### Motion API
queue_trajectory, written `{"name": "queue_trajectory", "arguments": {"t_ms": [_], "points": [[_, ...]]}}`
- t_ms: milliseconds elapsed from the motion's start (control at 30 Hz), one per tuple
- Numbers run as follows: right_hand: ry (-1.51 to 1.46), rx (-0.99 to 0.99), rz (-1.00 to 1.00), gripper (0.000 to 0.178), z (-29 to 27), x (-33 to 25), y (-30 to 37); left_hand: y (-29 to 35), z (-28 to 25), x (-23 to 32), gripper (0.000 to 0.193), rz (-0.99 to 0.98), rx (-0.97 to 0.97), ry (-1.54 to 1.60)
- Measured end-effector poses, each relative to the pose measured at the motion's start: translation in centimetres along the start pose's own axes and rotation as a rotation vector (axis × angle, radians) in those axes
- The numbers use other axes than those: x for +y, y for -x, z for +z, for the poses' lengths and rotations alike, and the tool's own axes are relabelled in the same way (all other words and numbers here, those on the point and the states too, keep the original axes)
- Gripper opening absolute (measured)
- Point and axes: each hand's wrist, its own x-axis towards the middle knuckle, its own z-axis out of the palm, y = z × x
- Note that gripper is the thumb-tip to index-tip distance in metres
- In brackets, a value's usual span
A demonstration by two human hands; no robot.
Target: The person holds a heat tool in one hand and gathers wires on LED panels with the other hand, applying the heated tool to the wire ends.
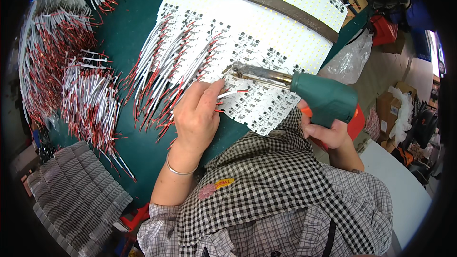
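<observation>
My right hand [328, 134] is wrapped round the handle of a green soldering gun [323, 96]. Its long metal tip points left, over white circuit boards [259, 107] that lie side by side. Close to that tip, my left hand [197, 113] has its fingers pinched together on a short white-sheathed wire [232, 93], whose red end sticks out to the right. Rows of similar red and white wires [157, 74] stand attached along the boards to the left. The exact contact under my left fingertips is hidden.
A dark bar [276, 7] lies across the boards. Heaps of loose wires [59, 62] cover the left of the green table [124, 28]. Stacked grey ribbed pieces [78, 197] sit at the lower left. To the right are a clear plastic bag [350, 59] and a cardboard box [388, 109].
</observation>
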Motion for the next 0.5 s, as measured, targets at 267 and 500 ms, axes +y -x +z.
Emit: {"name": "queue_trajectory", "arguments": {"t_ms": [267,500], "points": [[0.069,0.041,-0.092,0.047,-0.3,0.5,0.5,0.0,0.1,0.0,0.041,-0.008,0.008,-0.010],[0.003,0.011,-0.026,0.044,-0.5,0.1,1.5,-0.5,-0.3,-0.5,0.041,-0.019,-0.076,0.147]]}}
